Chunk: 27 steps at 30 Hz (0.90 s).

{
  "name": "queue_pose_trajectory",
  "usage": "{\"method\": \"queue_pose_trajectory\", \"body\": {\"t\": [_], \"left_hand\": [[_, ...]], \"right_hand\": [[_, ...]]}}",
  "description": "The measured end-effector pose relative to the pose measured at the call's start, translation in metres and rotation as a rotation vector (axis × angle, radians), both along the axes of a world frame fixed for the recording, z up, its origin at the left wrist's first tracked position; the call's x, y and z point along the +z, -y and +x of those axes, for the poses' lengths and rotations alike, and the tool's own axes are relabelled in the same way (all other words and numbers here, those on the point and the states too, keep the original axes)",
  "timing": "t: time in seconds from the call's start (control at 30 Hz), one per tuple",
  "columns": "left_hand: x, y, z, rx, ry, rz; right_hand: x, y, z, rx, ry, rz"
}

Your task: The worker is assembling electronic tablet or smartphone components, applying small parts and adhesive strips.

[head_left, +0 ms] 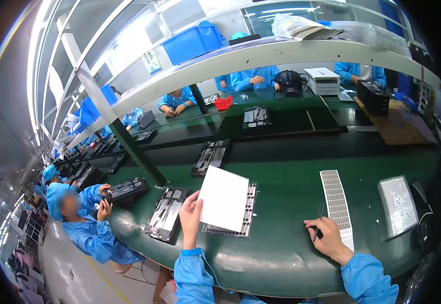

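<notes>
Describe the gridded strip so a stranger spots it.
On the green bench, find the right hand holding tweezers. The gridded strip lies partly hidden by that hand: long, narrow, pale, bearing greyish rectangles, unlike the wider, shiny pack to its right.

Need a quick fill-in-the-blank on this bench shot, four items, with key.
1. The left hand holds a flat panel whose colour is ____.
2. Dark tweezers are held in the person's ____ hand.
3. The long gridded strip lies to the ____ (left/right) of the panel.
4. The tabletop is coloured ____.

Missing words: white; right; right; green.
</notes>
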<state>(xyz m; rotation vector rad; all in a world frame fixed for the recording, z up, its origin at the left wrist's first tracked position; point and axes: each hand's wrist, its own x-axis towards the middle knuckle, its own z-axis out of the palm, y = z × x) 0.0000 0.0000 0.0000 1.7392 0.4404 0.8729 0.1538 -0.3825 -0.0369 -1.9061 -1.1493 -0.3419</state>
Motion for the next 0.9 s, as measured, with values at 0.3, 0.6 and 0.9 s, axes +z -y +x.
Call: {"method": "queue_pose_trajectory", "body": {"t": [0.3,0.6,0.9], "left_hand": [[-0.007,0.054,0.047,-0.177,0.195,-0.168],[-0.046,0.185,0.099,-0.544,0.288,-0.395],[-0.049,0.175,0.088,-0.538,0.171,-0.420]], "right_hand": [[0.008,-0.019,-0.022,0.137,-0.439,0.157],[-0.011,-0.011,-0.009,-0.087,-0.785,0.547],[0.001,-0.008,-0.006,-0.049,-0.919,0.472]]}}
